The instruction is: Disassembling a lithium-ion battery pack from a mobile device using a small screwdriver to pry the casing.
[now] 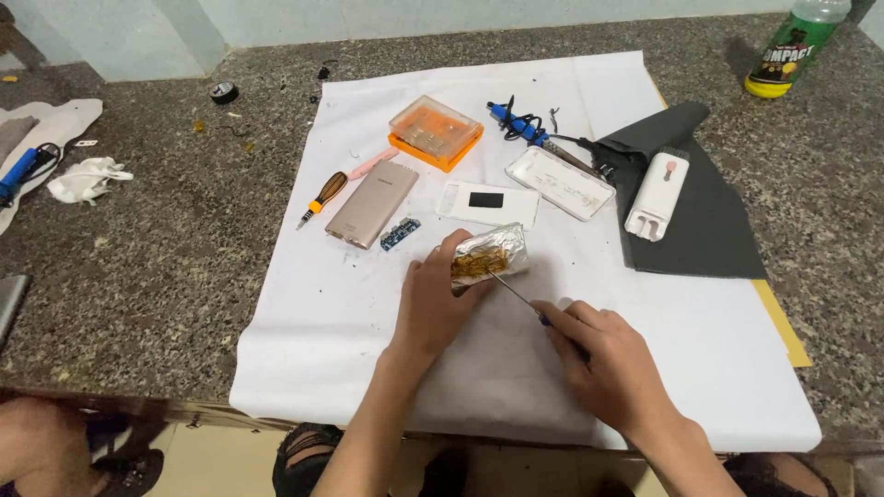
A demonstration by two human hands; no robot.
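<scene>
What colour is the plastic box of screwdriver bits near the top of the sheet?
Orange with a clear lid, seen in the head view.

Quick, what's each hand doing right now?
Left hand: closed on the foil-wrapped battery pack.
Right hand: closed on a thin screwdriver.

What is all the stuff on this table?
foil pack: 1, silver, under left hand
probe: 1, thin metal, in right hand
power bank: 1, gold, sheet left
screwdriver: 1, orange-black, beside power bank
circuit board: 1, blue, sheet centre
bit box: 1, orange, sheet top
white covers: 2, sheet centre
soldering iron: 1, blue, sheet top
black mat: 1, right
white case: 1, on mat
bottle: 1, green, far right
paper sheet: 1, white, centre
left hand: on foil pack
right hand: holding probe
</scene>
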